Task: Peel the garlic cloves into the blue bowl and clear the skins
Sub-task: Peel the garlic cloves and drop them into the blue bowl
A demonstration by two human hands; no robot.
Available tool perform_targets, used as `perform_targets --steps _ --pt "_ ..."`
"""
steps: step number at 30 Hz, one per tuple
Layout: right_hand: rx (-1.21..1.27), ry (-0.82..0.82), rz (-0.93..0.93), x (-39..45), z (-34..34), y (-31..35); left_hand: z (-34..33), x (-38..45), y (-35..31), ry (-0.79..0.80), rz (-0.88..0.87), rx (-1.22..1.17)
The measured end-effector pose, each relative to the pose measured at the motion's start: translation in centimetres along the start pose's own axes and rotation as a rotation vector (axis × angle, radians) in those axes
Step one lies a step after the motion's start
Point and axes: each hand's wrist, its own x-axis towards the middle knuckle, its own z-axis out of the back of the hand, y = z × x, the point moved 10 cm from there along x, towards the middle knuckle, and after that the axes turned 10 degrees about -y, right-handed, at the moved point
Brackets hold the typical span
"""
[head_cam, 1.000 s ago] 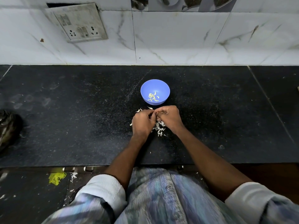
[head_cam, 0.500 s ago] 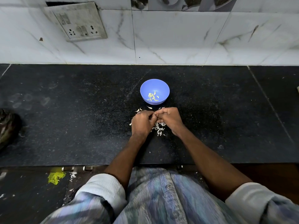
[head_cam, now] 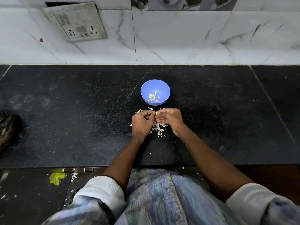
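Note:
A blue bowl (head_cam: 155, 86) stands on the black counter (head_cam: 81, 120) and holds several pale peeled garlic pieces (head_cam: 153, 97). Just in front of it my left hand (head_cam: 141, 123) and my right hand (head_cam: 171, 118) meet, fingers curled, pinching a small garlic clove (head_cam: 156, 113) between their fingertips. Most of the clove is hidden by the fingers. A pile of white garlic skins (head_cam: 159, 128) lies on the counter under and between my hands. A few loose skins (head_cam: 141, 110) lie near the bowl's front.
A tiled wall with a switch socket (head_cam: 78, 21) rises behind the counter. A dark object (head_cam: 8, 129) sits at the counter's left edge. The counter's front edge runs just before my body, with a yellow scrap (head_cam: 56, 178) on the floor below.
My hands have stayed in place in front of the bowl. The fingertips have shifted slightly on the clove, and the two hands have parted a little.

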Motion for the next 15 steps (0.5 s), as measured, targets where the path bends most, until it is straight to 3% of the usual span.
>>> perform_targets --steps 9,15 --pt "-0.092 0.021 0.064 -0.04 -0.12 0.52 0.07 -0.11 -0.82 0.024 -0.133 0.147" --pt "-0.073 0.040 0.060 -0.14 -0.29 0.48 0.09 0.01 -0.18 0.001 -0.076 0.149"
